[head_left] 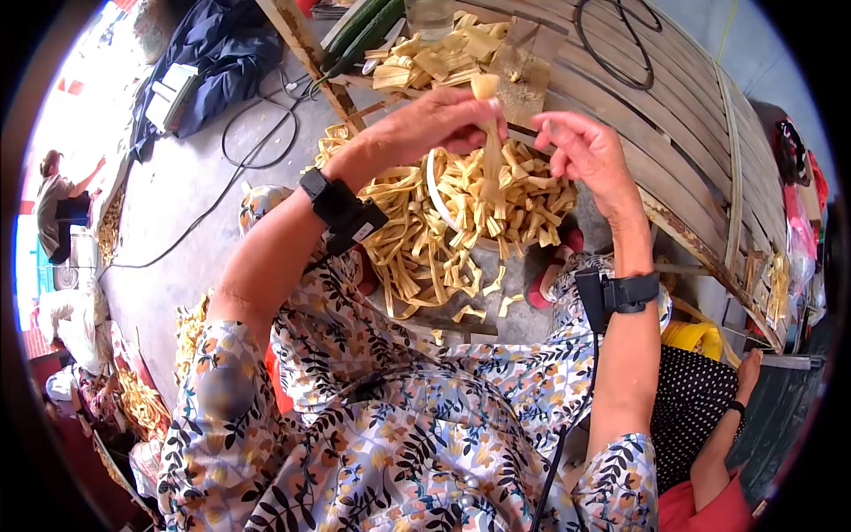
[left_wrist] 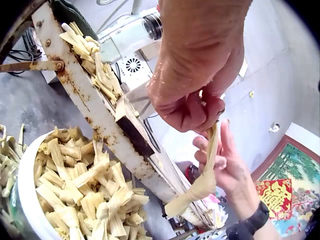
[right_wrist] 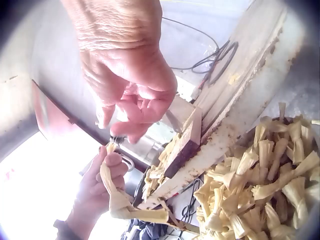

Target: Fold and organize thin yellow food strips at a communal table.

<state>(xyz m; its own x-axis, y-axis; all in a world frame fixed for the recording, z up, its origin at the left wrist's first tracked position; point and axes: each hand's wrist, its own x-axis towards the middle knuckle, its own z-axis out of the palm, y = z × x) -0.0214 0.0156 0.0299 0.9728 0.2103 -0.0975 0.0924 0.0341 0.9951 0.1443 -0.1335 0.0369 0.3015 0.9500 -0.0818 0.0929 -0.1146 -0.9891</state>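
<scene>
My left hand pinches the upper end of a pale yellow knotted strip, which hangs over a heap of similar knotted pieces. In the left wrist view the strip dangles from the curled fingers, its knot near the lower end. Held up to the right of it, my right hand has loosely bent fingers and grips nothing, apart from the strip. The right wrist view shows that hand just above the left hand and the strip's pinched end. Below stands a white-rimmed tub full of knotted pieces.
A slatted wooden surface with a rusty metal edge lies ahead, bearing more yellow pieces, a small wooden block, a glass jar and a black cable. Strips lie on the floor at the left. Another person's arm is at right.
</scene>
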